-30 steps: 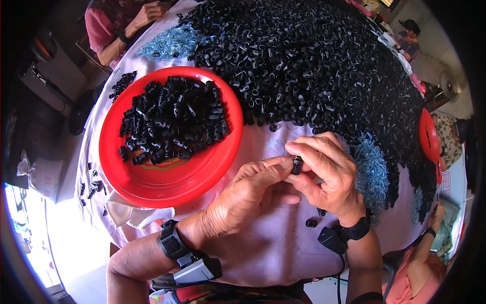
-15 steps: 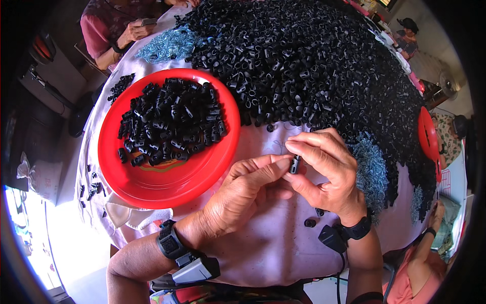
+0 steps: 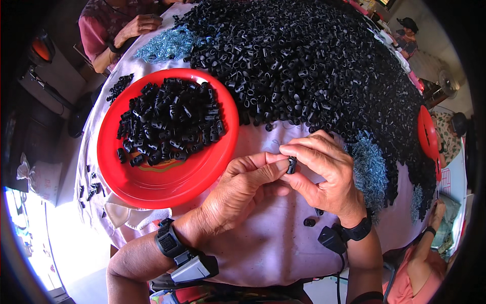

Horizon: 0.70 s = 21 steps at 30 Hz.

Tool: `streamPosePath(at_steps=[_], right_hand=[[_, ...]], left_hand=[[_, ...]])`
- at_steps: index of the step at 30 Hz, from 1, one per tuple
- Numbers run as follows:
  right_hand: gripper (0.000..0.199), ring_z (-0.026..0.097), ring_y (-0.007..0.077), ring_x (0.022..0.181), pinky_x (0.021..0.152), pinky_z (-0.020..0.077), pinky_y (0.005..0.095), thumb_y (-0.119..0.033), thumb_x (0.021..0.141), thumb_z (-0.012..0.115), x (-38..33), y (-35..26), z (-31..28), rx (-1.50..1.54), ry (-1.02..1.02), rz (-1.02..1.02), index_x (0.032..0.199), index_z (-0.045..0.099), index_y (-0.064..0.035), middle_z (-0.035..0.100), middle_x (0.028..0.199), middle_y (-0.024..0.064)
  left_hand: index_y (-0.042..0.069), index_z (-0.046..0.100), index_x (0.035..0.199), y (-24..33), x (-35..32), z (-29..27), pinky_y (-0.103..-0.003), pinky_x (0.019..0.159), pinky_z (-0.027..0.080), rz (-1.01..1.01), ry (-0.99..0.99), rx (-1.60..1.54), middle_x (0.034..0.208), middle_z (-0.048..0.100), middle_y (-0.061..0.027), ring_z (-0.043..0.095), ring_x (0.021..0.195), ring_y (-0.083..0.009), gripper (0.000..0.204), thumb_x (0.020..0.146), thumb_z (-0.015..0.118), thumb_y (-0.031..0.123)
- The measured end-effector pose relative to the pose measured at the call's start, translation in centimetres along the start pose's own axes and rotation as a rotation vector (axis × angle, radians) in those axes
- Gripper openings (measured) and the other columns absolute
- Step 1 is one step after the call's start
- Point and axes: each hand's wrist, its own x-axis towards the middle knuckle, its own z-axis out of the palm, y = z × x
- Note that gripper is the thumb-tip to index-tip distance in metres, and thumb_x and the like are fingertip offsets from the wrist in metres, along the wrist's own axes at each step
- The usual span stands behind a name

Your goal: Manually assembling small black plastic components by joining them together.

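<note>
Between my hands, over the cloth in front of me, is a small black plastic cord lock [image 3: 291, 165]. My left hand [image 3: 242, 185] pinches it between thumb and forefinger. From the other side my right hand [image 3: 324, 175] closes on it, forefinger above and thumb below; its other fingers stay loosely bent. To the left, a red plastic plate [image 3: 144, 187] carries a heap of similar black cord locks [image 3: 172, 119]. A huge pile of loose black plastic parts [image 3: 304, 66] spreads beyond my hands. Part of the held piece is hidden by my fingertips.
Small metal springs [image 3: 369, 162] are heaped right of my right hand, with another spring heap [image 3: 169, 44] at the far left. Stray black pieces [image 3: 310, 222] lie by my right wrist. A white cloth [image 3: 131, 215] sits under the plate's near edge. Other people work around the table.
Both hands have shifted slightly left with the cord lock. The piece has tilted and shows less of its length; my right fingers have come closer round it.
</note>
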Motion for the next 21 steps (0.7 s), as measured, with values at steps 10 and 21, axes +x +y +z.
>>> streamPosePath(at_steps=[10, 21], right_hand=[[0.046, 0.066, 0.0288, 0.086, 0.076, 0.0551, 0.0393, -0.004, 0.071, 0.085, 0.1, -0.1, 0.0, -0.024, 0.023, -0.019, 0.114, 0.071, -0.0021, 0.071, 0.103, 0.0105], [0.051, 0.066, 0.0269, 0.093, 0.081, 0.0555, 0.0374, -0.003, 0.066, 0.086, 0.2, -0.3, 0.1, 0.014, 0.037, 0.003, 0.115, 0.074, -0.0034, 0.07, 0.113, 0.0097]], left_hand=[[0.004, 0.069, 0.12, 0.1, -0.3, 0.7, -0.027, 0.089, 0.053, 0.035, -0.034, 0.048, 0.11, 0.07, -0.0011, 0.064, 0.101, -0.0086, 0.026, 0.106, 0.062, 0.025], [0.004, 0.068, 0.124, 0.2, 0.2, -0.4, -0.026, 0.09, 0.055, -0.039, -0.134, -0.006, 0.117, 0.07, -0.0044, 0.066, 0.105, -0.0099, 0.03, 0.107, 0.061, 0.028]])
